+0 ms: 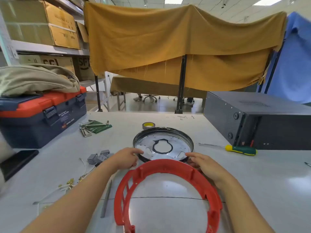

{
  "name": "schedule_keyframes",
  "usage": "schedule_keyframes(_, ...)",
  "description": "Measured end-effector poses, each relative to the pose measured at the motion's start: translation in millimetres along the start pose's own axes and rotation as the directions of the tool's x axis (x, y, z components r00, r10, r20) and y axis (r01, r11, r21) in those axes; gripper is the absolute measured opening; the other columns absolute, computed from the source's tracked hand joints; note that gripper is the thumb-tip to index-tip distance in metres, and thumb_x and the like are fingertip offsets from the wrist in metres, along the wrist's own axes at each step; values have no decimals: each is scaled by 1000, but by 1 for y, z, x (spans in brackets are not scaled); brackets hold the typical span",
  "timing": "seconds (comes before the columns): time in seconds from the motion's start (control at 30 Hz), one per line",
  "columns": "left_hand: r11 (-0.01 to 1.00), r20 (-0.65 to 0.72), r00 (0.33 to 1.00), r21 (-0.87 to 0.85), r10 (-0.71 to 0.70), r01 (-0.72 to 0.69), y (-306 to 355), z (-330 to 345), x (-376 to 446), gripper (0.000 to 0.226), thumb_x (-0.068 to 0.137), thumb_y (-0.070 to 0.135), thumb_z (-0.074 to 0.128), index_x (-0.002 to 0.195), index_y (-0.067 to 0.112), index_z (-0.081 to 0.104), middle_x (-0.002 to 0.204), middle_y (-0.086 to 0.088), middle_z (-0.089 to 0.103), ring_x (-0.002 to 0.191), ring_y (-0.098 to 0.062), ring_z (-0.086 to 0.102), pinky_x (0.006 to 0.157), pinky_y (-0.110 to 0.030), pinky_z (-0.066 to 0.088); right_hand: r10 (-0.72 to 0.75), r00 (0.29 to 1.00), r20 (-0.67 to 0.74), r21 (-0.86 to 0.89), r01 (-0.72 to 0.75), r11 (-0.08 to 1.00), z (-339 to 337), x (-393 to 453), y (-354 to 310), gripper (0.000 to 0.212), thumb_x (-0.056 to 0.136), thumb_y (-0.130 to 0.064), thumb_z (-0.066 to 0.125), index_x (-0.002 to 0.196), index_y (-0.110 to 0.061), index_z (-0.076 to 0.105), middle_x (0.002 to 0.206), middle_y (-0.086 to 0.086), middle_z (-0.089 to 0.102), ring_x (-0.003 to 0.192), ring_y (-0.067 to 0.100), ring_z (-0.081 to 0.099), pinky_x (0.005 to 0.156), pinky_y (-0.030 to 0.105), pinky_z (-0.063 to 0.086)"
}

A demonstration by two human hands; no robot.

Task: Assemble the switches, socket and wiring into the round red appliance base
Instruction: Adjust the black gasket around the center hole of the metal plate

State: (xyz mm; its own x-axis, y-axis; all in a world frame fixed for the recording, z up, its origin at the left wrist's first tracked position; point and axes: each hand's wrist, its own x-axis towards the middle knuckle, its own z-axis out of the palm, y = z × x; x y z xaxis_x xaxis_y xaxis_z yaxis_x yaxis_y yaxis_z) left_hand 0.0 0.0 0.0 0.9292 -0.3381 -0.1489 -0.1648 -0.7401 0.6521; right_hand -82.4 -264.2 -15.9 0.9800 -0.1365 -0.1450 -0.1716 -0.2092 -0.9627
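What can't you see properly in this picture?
- Red base ring, head view: its near part is cut off by the bottom edge.
- Left hand and right hand: their fingertips hide the metal plate rim.
- Toolbox label: too small to read.

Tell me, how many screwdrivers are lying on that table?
1 for sure: a yellow-and-green screwdriver right of the metal plate, before the dark box. Others may lie hidden.
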Motion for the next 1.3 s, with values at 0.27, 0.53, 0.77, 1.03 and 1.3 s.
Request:
schedule_keyframes(0.27,976,-242,949,141,199,-169,2,4,5,9,88,11,61,92,12,69,75,1,64,65,-9,53,55,-11,35,-33,998,-62,-6,32,999,2,-1,-3,29,98,-14,41,113,-24,64,110,4,66,101,13,61,75,21,49)
schedule_keyframes(0.53,946,-400,865,19,303,-323,13,-7,-16,5,87,9,63,86,13,67,75,-5,68,74,-21,62,68,-16,42,-170,958,-233,211,220,952,-1,-2,-11,33,95,-27,51,128,-25,49,110,1,65,98,16,65,78,27,51)
schedule_keyframes(0.77,913,-327,855,73,403,-402,18,-18,-52,10,89,16,62,91,24,67,80,3,67,75,-10,61,71,-17,44,-199,903,-381,130,266,955,-4,-10,-19,32,90,-34,58,119,-18,56,53,-10,58,46,11,50,48,28,39)
schedule_keyframes(1.03,733,-265,930,-575,255,-365,7,-29,-93,41,91,8,57,124,30,47,98,-8,73,88,-20,71,73,-19,55,-257,877,-405,38,297,954,-3,-33,-37,28,85,-9,40,86,-18,67,47,-2,45,43,15,38,41,28,33)
schedule_keyframes(1.3,624,-186,978,-754,96,-205,-8,-18,-111,24,97,25,45,117,15,56,98,-13,73,89,-27,71,69,-28,59,-288,893,-345,86,336,938,-2,-66,-28,23,85,-6,44,71,-8,63,53,10,39,47,20,33,38,28,31)
